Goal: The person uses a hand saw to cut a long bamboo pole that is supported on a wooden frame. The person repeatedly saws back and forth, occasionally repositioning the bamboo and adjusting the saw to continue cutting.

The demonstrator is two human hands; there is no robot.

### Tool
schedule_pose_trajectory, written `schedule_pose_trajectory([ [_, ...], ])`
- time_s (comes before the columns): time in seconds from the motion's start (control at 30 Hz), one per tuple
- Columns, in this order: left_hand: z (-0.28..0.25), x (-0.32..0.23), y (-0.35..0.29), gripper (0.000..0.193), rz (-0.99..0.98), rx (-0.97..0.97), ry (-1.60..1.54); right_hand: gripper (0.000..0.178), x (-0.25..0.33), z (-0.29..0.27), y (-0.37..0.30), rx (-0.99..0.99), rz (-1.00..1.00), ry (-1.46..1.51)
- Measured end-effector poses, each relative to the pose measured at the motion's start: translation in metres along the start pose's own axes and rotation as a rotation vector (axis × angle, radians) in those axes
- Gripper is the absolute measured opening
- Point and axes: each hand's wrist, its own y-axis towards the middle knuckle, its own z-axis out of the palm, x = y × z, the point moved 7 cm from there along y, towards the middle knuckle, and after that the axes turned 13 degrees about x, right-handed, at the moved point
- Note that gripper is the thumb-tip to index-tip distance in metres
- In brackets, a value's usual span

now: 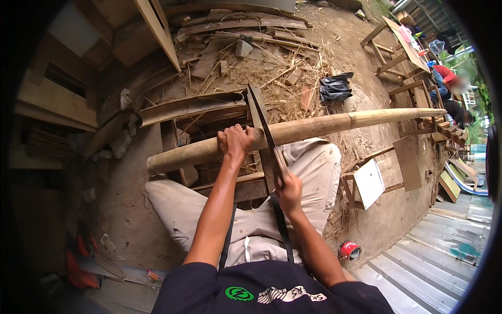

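A long, thick bamboo pole [334,123] lies crosswise over my lap, its near-left cut end by my left knee and its far end reaching to the right. My left hand [237,140] presses down on it with the fingers curled over its top. The handle of a handsaw [265,123] is in the closed fist of my right hand [289,191]. Its dark blade crosses the pole just right of my left hand, pointing away from me. How deep the teeth sit in the bamboo is hidden. Beneath the pole is a low wooden bench [267,175].
A split bamboo half [193,108] rests just beyond the pole. Offcuts and shavings [251,39] litter the ground ahead. To the right are a black plastic bag [335,87], a white panel [369,183] and a red can [349,250]. Two people [448,78] bend over at far right.
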Motion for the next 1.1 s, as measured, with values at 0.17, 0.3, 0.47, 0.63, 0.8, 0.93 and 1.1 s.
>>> schedule_pose_trajectory([
  [0.17, -0.001, 0.001, 0.008, 0.053, 0.005, 0.042, 0.003, 0.043, -0.044, -0.015, 0.035, 0.021, 0.012, 0.029],
  [0.3, 0.001, 0.008, 0.028, 0.060, -0.051, 0.256, -0.026, 0.038, -0.033, -0.035, -0.003, -0.047, 0.010, -0.361],
  [0.47, 0.001, 0.005, 0.028, 0.063, 0.052, 0.294, 0.052, 0.031, 0.006, -0.026, 0.012, -0.142, 0.107, -0.352],
  [0.63, -0.011, 0.000, 0.016, 0.052, 0.286, 0.124, -0.063, 0.022, 0.036, -0.010, 0.031, -0.256, 0.230, -0.335],
  [0.8, -0.002, 0.003, 0.005, 0.046, 0.347, 0.036, -0.066, 0.033, 0.021, -0.010, 0.040, -0.228, 0.060, -0.290],
  [0.93, 0.007, 0.008, 0.010, 0.052, 0.196, 0.011, -0.024, 0.050, 0.005, -0.007, 0.055, -0.128, -0.071, -0.332],
  [1.1, 0.008, 0.007, 0.020, 0.067, 0.099, 0.122, -0.045, 0.054, -0.001, 0.003, 0.068, -0.014, -0.112, -0.153],
])
